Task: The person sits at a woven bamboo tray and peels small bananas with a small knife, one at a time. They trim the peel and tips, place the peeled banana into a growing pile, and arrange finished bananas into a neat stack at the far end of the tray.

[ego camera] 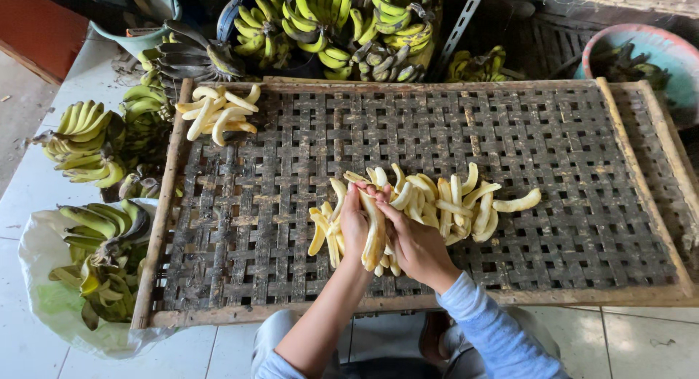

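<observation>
Banana (374,230) stands between our hands, long axis pointing away from us, over the rack (510,131)'s near edge; left hand (354,222) and right hand (415,244) both grip it, equally near.

I saw the peeled bananas (426,204) were pale creamy yellow; the woven tray (510,131) was dark grey-brown in a checkered lattice, framed in tan wood; the unpeeled bunches (328,22) ran green to yellow with black blotches; my right sleeve (495,335) was light blue; the floor tiles (44,190) were white; the basin (655,51) showed pink and teal.
</observation>
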Demonstrator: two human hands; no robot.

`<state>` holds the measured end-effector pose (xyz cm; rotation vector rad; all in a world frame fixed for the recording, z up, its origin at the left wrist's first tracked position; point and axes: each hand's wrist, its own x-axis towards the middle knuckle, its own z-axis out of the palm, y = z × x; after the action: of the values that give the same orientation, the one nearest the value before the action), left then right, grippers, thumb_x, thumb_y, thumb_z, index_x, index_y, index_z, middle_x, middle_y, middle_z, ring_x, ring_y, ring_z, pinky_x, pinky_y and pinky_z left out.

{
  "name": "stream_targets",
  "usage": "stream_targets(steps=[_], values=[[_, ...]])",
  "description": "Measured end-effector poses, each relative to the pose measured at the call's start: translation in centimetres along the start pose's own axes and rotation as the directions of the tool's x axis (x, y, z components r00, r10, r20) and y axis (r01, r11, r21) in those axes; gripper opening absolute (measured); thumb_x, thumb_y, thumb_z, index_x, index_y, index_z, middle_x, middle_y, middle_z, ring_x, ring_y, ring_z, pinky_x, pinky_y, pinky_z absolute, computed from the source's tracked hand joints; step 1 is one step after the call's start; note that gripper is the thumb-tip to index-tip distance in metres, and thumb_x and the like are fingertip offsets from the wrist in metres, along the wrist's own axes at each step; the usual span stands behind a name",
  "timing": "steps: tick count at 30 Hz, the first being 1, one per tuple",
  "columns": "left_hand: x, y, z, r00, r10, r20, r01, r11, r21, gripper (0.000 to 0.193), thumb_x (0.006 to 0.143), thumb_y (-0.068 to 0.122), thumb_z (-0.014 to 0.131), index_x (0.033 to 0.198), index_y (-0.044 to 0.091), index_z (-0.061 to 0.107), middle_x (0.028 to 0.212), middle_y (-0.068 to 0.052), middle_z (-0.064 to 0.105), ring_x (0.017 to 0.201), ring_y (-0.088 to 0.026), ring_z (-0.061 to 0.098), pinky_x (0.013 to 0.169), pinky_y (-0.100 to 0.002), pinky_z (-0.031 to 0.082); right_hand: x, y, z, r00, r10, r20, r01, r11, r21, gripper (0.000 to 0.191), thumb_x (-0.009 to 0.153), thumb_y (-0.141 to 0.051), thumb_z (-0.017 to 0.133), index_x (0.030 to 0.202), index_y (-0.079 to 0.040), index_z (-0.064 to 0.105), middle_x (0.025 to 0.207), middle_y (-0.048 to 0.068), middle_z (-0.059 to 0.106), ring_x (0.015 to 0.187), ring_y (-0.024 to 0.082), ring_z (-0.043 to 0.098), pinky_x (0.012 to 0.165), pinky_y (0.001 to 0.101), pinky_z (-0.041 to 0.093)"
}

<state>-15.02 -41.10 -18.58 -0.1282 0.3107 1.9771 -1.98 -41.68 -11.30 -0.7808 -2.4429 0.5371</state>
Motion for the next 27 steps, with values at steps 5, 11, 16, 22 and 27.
stream_targets(steps=[5, 11, 16, 22, 27], values=[[0.8, -0.9, -1.2, 0.978, -0.157, -0.14, 0.155, 0.987, -0.029, 0.031, 0.111, 0.026, 0.04, 0.091, 0.005, 0.051, 0.081, -0.011, 0.057, 0.088, -0.028, 0.065, 0.099, -0.045, 0.053, 0.2, 1.4, 0.4, 0.991, -0.115, -0.073, 0.105, 0.986, -0.131, 0.059, 0.096, -0.01, 0.064, 0.15, -0.014, 0.041, 0.129, 0.011, 0.07, 0.1, 0.03, 0.075, 0.075, 0.0398, 0.059], [1.1, -1.1, -1.9, 0.921, -0.383, -0.068, 0.373, 0.919, -0.129, 0.036, 0.111, 0.024, 0.03, 0.089, 0.004, 0.05, 0.087, -0.014, 0.06, 0.104, -0.032, 0.067, 0.105, -0.045, 0.052, -0.2, 3.3, 0.8, 0.999, -0.042, -0.029, 0.037, 0.987, -0.157, 0.056, 0.095, -0.008, 0.065, 0.146, -0.013, 0.043, 0.11, 0.014, 0.076, 0.083, 0.029, 0.076, 0.061, 0.0384, 0.059], [0.3, -0.5, -1.2, 0.874, -0.464, -0.147, 0.484, 0.857, 0.175, 0.045, 0.115, 0.033, 0.029, 0.11, 0.001, 0.06, 0.111, -0.015, 0.068, 0.112, -0.03, 0.06, 0.107, -0.042, 0.044, -1.1, 5.2, 0.7, 0.998, -0.036, -0.061, 0.023, 0.98, -0.199, 0.047, 0.095, -0.007, 0.061, 0.138, -0.007, 0.044, 0.093, 0.016, 0.076, 0.068, 0.028, 0.074, 0.052, 0.038, 0.054], [0.5, -2.9, -1.0, 0.8, -0.598, -0.054, 0.594, 0.776, 0.209, 0.068, 0.108, 0.054, 0.021, 0.142, 0.001, 0.048, 0.134, -0.015, 0.062, 0.13, -0.026, 0.055, 0.114, -0.04, 0.038, -1.7, 8.7, -0.9, 0.918, 0.369, 0.145, -0.291, 0.875, -0.386, 0.044, 0.106, -0.011, 0.049, 0.147, -0.005, 0.036, 0.077, 0.013, 0.074, 0.047, 0.025, 0.064, 0.038, 0.0367, 0.047], [1.5, -8.7, 1.7, 0.839, -0.521, -0.161, 0.523, 0.685, 0.508, 0.071, 0.108, 0.053, 0.025, 0.159, 0.004, 0.029, 0.157, -0.035, 0.029, 0.145, -0.048, 0.025, 0.12, -0.056, 0.02, -3.0, 13.0, -7.7, 0.609, 0.793, 0.026, -0.704, 0.555, -0.444, 0.052, 0.106, -0.024, 0.043, 0.155, -0.015, 0.027, 0.095, 0.02, 0.077, 0.067, 0.037, 0.072, 0.059, 0.0511, 0.055]])
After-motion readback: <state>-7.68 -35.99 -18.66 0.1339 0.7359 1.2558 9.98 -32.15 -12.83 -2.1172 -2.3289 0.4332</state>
